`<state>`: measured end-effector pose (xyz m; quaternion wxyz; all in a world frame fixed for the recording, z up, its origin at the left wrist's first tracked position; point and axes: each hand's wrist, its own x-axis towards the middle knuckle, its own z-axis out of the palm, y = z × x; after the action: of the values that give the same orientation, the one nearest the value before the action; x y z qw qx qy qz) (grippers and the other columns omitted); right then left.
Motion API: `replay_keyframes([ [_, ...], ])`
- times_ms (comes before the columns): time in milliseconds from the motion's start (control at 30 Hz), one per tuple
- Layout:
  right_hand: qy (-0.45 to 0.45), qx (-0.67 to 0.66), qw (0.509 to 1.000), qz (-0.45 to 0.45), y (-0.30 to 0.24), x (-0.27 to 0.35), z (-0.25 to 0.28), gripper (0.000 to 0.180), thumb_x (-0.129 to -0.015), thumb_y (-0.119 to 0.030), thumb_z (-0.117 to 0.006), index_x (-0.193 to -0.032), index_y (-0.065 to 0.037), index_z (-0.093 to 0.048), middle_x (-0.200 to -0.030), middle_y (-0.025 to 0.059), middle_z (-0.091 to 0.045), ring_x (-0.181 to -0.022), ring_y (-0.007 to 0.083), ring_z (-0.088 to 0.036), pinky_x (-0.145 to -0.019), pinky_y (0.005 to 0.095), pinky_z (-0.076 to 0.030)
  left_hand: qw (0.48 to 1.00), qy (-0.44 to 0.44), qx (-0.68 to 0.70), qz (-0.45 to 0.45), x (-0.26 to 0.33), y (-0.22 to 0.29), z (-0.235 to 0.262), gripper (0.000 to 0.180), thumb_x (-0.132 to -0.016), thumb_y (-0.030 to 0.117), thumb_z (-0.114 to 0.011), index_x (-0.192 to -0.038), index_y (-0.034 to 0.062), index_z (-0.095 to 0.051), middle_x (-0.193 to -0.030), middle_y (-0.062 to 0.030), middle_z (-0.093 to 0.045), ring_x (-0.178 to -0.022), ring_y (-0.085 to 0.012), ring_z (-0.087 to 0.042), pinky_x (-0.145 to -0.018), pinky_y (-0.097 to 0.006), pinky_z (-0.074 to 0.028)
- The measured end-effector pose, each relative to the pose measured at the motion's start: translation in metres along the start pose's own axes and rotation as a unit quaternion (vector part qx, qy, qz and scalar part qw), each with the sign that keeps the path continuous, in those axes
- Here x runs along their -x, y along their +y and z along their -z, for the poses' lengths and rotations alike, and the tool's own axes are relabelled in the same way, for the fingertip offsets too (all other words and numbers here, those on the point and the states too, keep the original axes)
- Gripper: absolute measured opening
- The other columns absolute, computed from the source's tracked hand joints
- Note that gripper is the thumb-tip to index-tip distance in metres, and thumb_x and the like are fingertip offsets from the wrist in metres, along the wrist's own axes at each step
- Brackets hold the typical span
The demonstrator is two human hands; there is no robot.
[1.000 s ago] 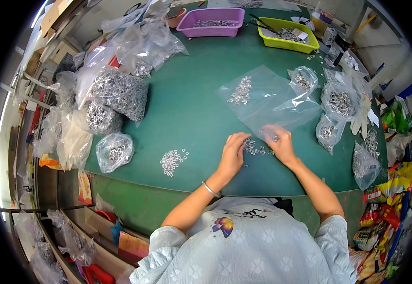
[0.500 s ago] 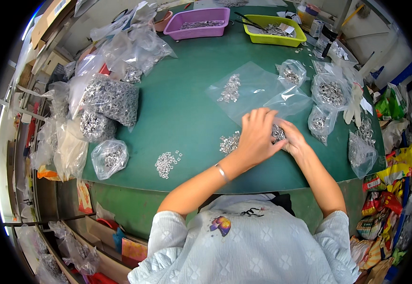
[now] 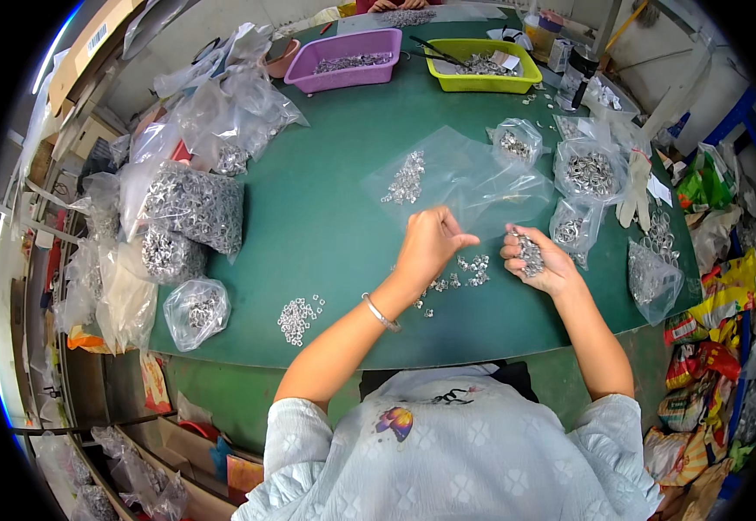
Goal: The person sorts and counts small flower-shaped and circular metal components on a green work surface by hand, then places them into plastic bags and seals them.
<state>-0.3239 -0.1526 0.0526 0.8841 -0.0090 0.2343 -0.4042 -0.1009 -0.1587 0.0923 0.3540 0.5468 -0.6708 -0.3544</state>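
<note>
My right hand (image 3: 560, 266) is turned up with its fingers curled round a clump of small silvery metal pieces (image 3: 530, 255). To its left, my left hand (image 3: 430, 247) hangs over the table with its fingers curled under and its thumb sticking out to the right. Whatever those fingers may hold is hidden. Loose metal pieces (image 3: 473, 271) lie scattered beneath and beside the left hand, partly covered by it. Beyond both hands a flat clear plastic bag (image 3: 473, 178) is spread out, with a small heap of metal pieces (image 3: 406, 179) at its left part.
Small square rings (image 3: 298, 320) lie left of my forearm. Filled bags (image 3: 194, 208) crowd the left side, and smaller bags (image 3: 590, 174) line the right. A purple basin (image 3: 343, 62) and a yellow-green basin (image 3: 485, 66) stand far back. Another person's hands (image 3: 401, 5) show beyond.
My hands have come apart; the left has moved left, and the right has turned up, showing its clump of metal pieces. The loose pieces between them now lie more spread out. Another person's hands have come into view.
</note>
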Motion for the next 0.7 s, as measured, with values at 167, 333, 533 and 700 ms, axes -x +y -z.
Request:
replay_keyframes([
  [167,-0.059,-0.056,0.997,-0.008,-0.001,0.013,-0.014,0.018,-0.091,-0.011,-0.054,-0.107,-0.003,-0.05,-0.08,0.0065,-0.051,-0.072,0.0166,-0.048,-0.052,0.0279,-0.039,0.998,-0.036,-0.01,0.046,0.0,-0.006,0.0,0.033,-0.075,0.018,-0.077,-0.064,-0.0032,-0.054,-0.05,-0.0099,-0.051,-0.045,-0.0136,-0.044,-0.046,-0.032,-0.039],
  [333,-0.017,-0.113,0.993,-0.028,0.012,0.003,-0.021,0.018,-0.093,-0.012,-0.052,-0.107,-0.001,-0.049,-0.082,0.0089,-0.052,-0.074,0.0184,-0.051,-0.055,0.0292,-0.041,0.996,0.035,0.08,-0.018,0.013,0.001,-0.005,0.022,-0.082,0.01,-0.069,-0.073,-0.0027,-0.053,-0.057,-0.0099,-0.051,-0.048,-0.0159,-0.045,-0.048,-0.033,-0.038],
  [533,0.071,-0.107,0.991,0.041,0.011,-0.05,-0.033,0.023,-0.097,-0.018,-0.047,-0.11,0.001,-0.049,-0.095,0.0156,-0.056,-0.085,0.0273,-0.056,-0.076,0.038,-0.048,0.981,0.113,0.022,-0.159,0.022,0.003,-0.008,0.019,-0.08,0.003,-0.069,-0.073,-0.0026,-0.052,-0.064,-0.0079,-0.049,-0.054,-0.0133,-0.043,-0.049,-0.026,-0.036],
  [700,0.113,0.236,0.939,0.222,0.018,-0.066,-0.087,0.024,-0.096,-0.018,-0.049,-0.11,0.001,-0.052,-0.107,0.0154,-0.059,-0.1,0.0272,-0.056,-0.096,0.0437,-0.04,0.968,0.176,0.002,-0.18,0.005,0.011,0.009,0.016,-0.079,0.003,-0.07,-0.076,-0.0025,-0.055,-0.063,-0.0068,-0.051,-0.053,-0.0115,-0.043,-0.049,-0.026,-0.037],
])
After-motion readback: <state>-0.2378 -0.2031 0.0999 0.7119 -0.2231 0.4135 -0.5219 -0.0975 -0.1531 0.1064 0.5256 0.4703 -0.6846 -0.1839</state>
